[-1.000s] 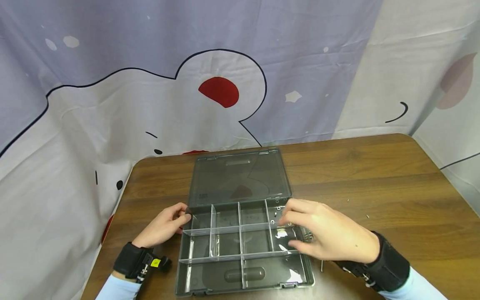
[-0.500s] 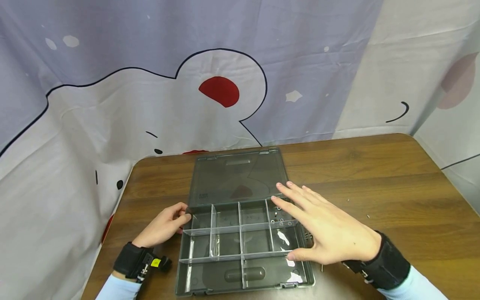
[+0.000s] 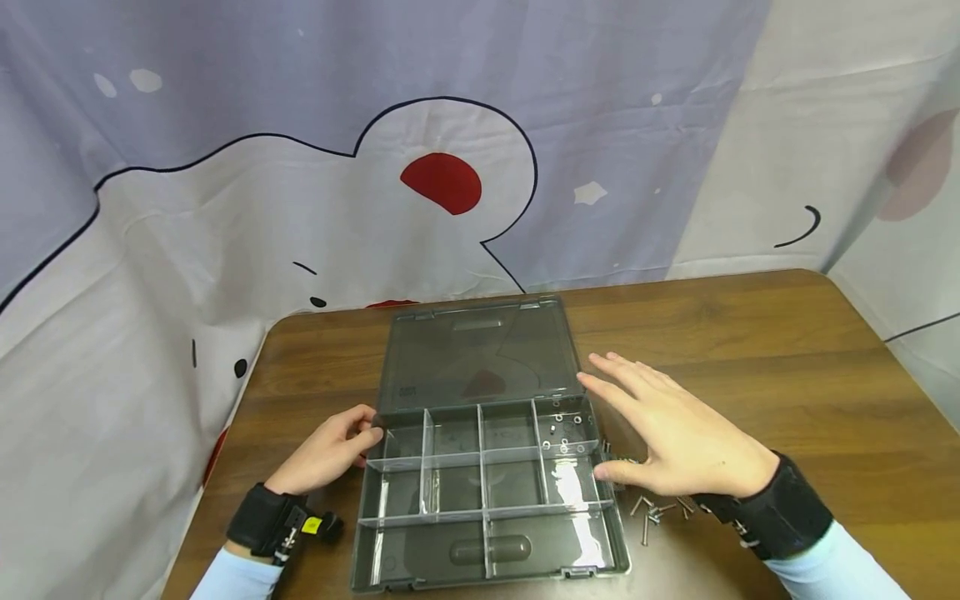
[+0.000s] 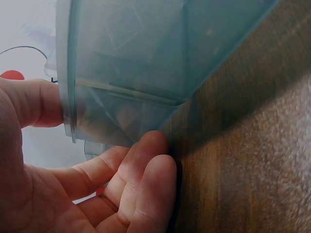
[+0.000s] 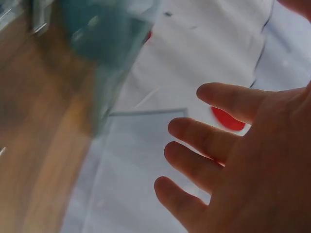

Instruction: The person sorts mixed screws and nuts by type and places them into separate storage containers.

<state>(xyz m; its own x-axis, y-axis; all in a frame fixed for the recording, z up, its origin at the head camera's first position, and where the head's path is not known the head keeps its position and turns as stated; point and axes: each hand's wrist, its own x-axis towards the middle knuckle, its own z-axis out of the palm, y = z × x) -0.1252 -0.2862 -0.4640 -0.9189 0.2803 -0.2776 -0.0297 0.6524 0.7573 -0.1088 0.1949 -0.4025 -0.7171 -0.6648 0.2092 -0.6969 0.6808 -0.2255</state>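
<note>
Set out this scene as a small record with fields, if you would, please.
Box: on the table
Lid: open, folded back
Left hand: grips the box's left side
Right hand: fingers spread, empty, by the box's right side
Rings: in the back-right compartment
Screws: loose on the table, right of the box

One box [image 3: 450,585], ten compartments [image 3: 453,487], two hands [image 3: 330,450] [image 3: 675,442].

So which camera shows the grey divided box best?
The head view: nearly the whole open box, lid included, is in sight. The left wrist view shows only part, close up; the right wrist view, a blurred part.
</note>
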